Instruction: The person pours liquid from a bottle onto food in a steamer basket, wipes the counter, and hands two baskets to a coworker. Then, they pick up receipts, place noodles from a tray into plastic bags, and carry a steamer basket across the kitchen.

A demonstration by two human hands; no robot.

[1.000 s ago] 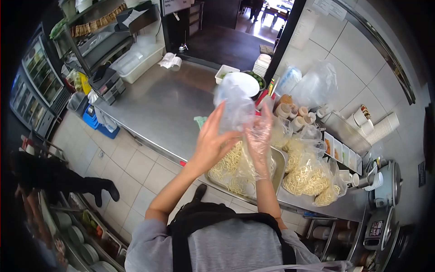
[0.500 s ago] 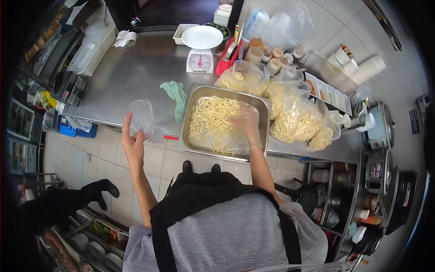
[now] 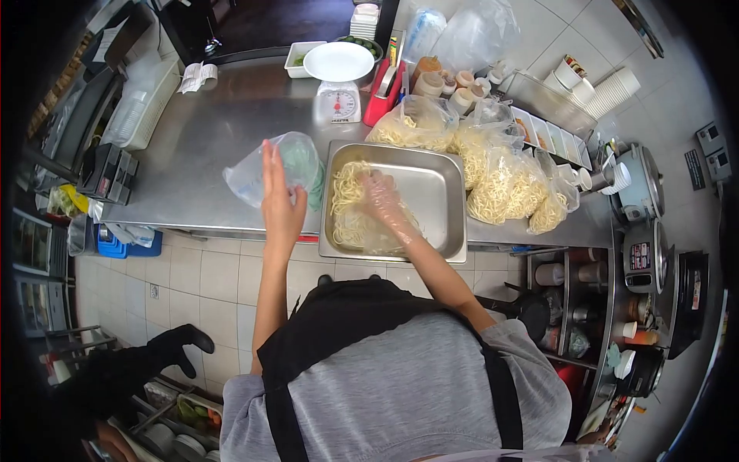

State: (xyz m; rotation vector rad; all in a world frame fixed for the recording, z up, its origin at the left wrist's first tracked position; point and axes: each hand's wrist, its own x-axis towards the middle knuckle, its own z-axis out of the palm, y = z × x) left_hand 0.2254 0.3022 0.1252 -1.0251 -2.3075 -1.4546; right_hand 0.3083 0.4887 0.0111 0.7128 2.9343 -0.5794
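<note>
A clear plastic bag (image 3: 258, 175) spreads above the steel counter with my left hand (image 3: 280, 212) at it. The fingers point up and the thumb bends toward them; the bag appears held at the hand, though the exact grip is partly hidden. My right hand (image 3: 385, 204), in a clear plastic glove, is down in a deep steel tray (image 3: 460, 231). Its fingers close on pale noodles (image 3: 350, 204) gathered at the tray's left side, and the fingertips are partly covered. Bare metal shows across the tray's right half. Behind the bag lies a green cloth (image 3: 302, 165), partly seen through the plastic.
Noodle-filled plastic bags (image 3: 500, 189) sit right of the tray. Behind it stand a white scale (image 3: 337, 104) with a plate, a red dispenser (image 3: 382, 94) and several sauce bottles (image 3: 443, 83). Another person's dark-clad legs (image 3: 165, 350) show at lower left.
My right hand has moved left with the noodles, bunching them at the tray's left side. The left hand has come right and up, nearer the tray, and the bag is spread wider.
</note>
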